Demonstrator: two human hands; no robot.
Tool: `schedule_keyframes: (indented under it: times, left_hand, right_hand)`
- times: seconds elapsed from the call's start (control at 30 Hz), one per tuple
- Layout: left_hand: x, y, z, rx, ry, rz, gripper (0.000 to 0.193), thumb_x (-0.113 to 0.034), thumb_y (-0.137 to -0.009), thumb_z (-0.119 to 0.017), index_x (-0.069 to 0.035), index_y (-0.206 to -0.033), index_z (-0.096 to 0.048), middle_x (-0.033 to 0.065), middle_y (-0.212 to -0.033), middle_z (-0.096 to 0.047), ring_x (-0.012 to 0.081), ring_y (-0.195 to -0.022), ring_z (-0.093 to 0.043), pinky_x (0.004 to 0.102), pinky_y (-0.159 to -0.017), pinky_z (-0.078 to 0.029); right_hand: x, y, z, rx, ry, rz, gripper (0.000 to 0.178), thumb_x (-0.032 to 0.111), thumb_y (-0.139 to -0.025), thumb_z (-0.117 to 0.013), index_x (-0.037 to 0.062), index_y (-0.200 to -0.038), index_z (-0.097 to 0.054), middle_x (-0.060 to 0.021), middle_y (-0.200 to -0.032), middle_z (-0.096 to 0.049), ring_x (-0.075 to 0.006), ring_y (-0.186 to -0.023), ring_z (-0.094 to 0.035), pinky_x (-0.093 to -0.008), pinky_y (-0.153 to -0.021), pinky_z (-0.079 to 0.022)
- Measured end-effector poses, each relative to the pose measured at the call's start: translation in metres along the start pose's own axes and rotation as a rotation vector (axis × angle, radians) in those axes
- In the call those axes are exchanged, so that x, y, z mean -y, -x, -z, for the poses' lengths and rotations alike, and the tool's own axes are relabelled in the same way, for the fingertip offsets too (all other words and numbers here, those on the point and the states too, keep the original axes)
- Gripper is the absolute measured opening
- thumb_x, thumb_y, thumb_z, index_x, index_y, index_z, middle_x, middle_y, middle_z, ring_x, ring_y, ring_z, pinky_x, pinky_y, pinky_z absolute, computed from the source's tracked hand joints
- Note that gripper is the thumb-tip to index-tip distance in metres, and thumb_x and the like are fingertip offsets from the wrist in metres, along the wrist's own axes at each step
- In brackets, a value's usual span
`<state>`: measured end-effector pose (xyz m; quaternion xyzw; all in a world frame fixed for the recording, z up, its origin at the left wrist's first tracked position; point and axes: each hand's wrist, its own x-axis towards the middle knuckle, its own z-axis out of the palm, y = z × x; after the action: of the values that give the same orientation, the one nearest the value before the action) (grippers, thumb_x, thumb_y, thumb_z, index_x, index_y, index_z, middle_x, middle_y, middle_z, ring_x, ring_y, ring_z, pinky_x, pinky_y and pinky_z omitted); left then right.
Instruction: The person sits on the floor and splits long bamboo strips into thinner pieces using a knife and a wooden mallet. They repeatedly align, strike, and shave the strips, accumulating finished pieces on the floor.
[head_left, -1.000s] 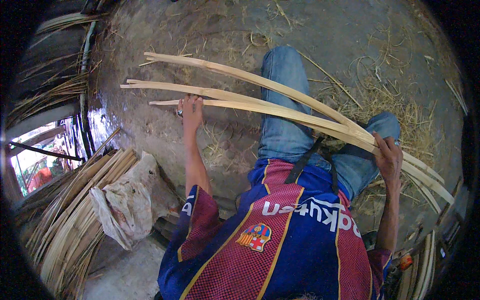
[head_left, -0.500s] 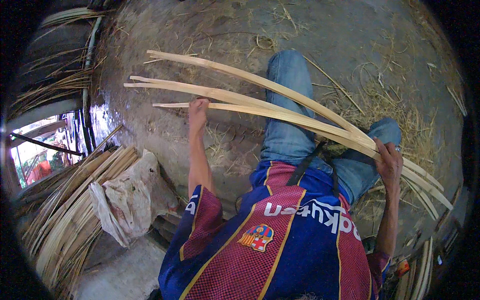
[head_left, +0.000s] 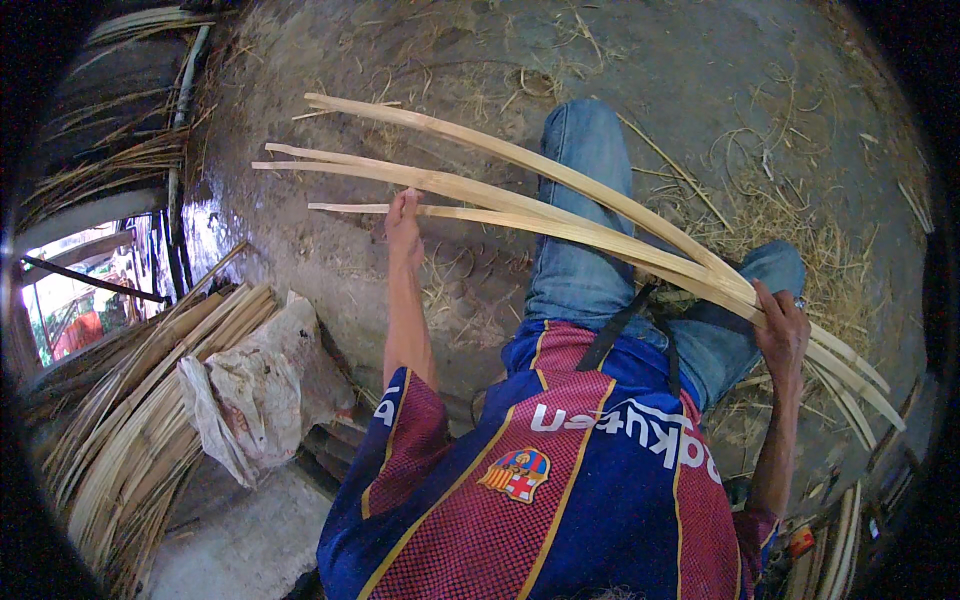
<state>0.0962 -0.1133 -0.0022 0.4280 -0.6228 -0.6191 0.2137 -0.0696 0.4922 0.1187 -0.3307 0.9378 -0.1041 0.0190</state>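
Several long, pale bamboo strips point(head_left: 600, 236) stretch across my lap, fanned apart on the left and gathered on the right. My right hand point(head_left: 783, 325) is closed round the gathered part, over my right knee, and the strips' short ends stick out beyond it. On the left, my left hand point(head_left: 403, 225) pinches the nearest strip point(head_left: 470, 213) a little way in from its tip. The other strips spread past that hand on its far side, their free ends pointing left. Both of my legs, in blue jeans point(head_left: 580, 265), lie partly under the strips.
A thick bundle of split strips point(head_left: 130, 440) leans at the lower left, beside a crumpled whitish sack point(head_left: 262, 390). Fibre shavings point(head_left: 800, 215) litter the floor past my right knee. More strips point(head_left: 845, 545) lie at the lower right. A slatted wall with an opening stands at the left.
My left hand has shifted slightly to the right along with the strips' free ends. My right hand keeps its hold on the gathered strips, almost in place.
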Motion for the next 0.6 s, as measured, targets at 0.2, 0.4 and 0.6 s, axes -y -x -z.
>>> schedule_keyframes:
  times: [0.2, 0.4, 0.6]
  left_hand:
    - [0.001, 0.007, 0.008, -0.12, -0.19, -0.229, 0.019, -0.022, -0.097, -0.057, -0.005, -0.094, -0.063, 0.001, -0.094, -0.059, 0.0129, -0.091, -0.052, 0.0268, -0.084, -0.04]
    - [0.008, -0.006, 0.036, -0.473, -0.41, -0.295, 0.02, -0.019, -0.098, -0.054, -0.001, -0.103, -0.061, 0.0072, -0.097, -0.062, 0.0179, -0.093, -0.056, 0.0297, -0.085, -0.043]
    - [0.071, -0.055, 0.132, -0.367, -0.568, -0.403, 0.026, -0.014, -0.097, -0.052, 0.001, -0.117, -0.06, 0.0137, -0.106, -0.063, 0.0236, -0.098, -0.059, 0.0358, -0.085, -0.047]
  right_hand:
    - [-0.006, 0.001, 0.009, 0.055, 0.015, -0.023, 0.06, 0.012, -0.066, -0.076, 0.0178, -0.124, -0.062, -0.0077, -0.082, -0.055, -0.0281, -0.075, -0.058, -0.0409, -0.066, -0.046]
    - [-0.063, 0.033, 0.02, -0.005, 0.156, 0.016, 0.053, 0.012, -0.064, -0.076, 0.0116, -0.115, -0.063, -0.0129, -0.105, -0.065, -0.0313, -0.092, -0.063, -0.0424, -0.075, -0.049]
    - [-0.098, 0.04, 0.037, 0.112, 0.151, -0.099, 0.049, 0.011, -0.067, -0.073, 0.0085, -0.115, -0.064, -0.0193, -0.115, -0.065, -0.0386, -0.099, -0.063, -0.047, -0.084, -0.05]
